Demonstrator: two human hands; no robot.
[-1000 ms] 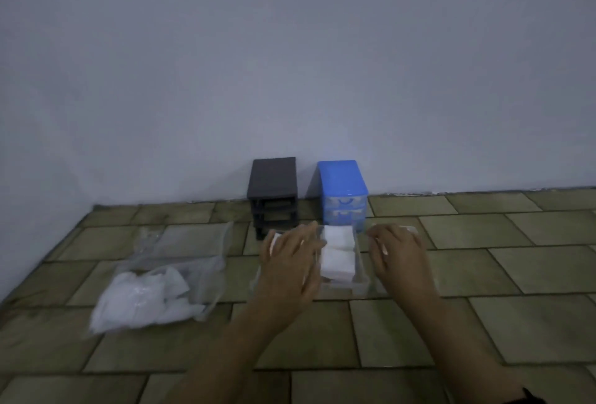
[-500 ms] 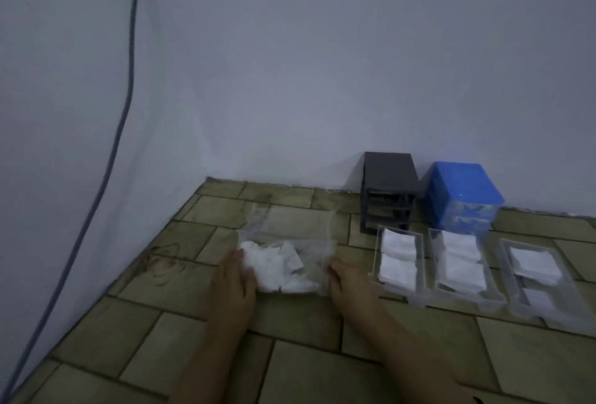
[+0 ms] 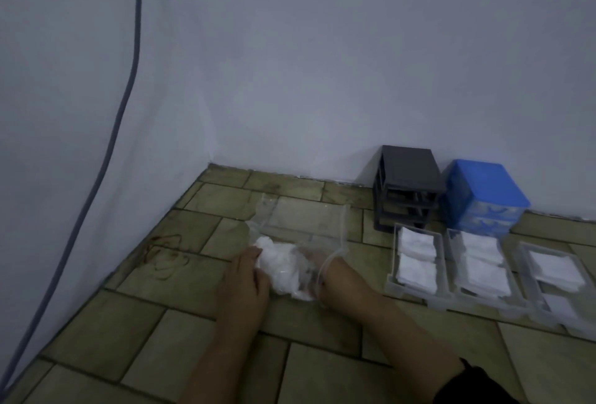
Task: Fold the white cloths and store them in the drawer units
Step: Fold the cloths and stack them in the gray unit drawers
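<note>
Tiled floor (image 3: pixel 106 336), lower centre: we are now reaching our right hand (image 3: pixel 317 270) into the clear bag (image 3: pixel 303 226), its grip unclear; a second ago both hands were at the drawer trays (image 3: pixel 416 258). Left hand (image 3: pixel 246 278) is holding the white cloths (image 3: pixel 280 261) through the plastic, fetching the next.

Left hand (image 3: pixel 245 278) holds clear bag (image 3: pixel 300 226) of cloths (image 3: pixel 280 261) on floor (image 3: pixel 135 336); right hand (image 3: pixel 317 266) is inside bag. Three trays (image 3: pixel 392 284) w/ folded cloths beside black unit (image 3: pixel 408 184), blue unit (image 3: pixel 483 197).
</note>
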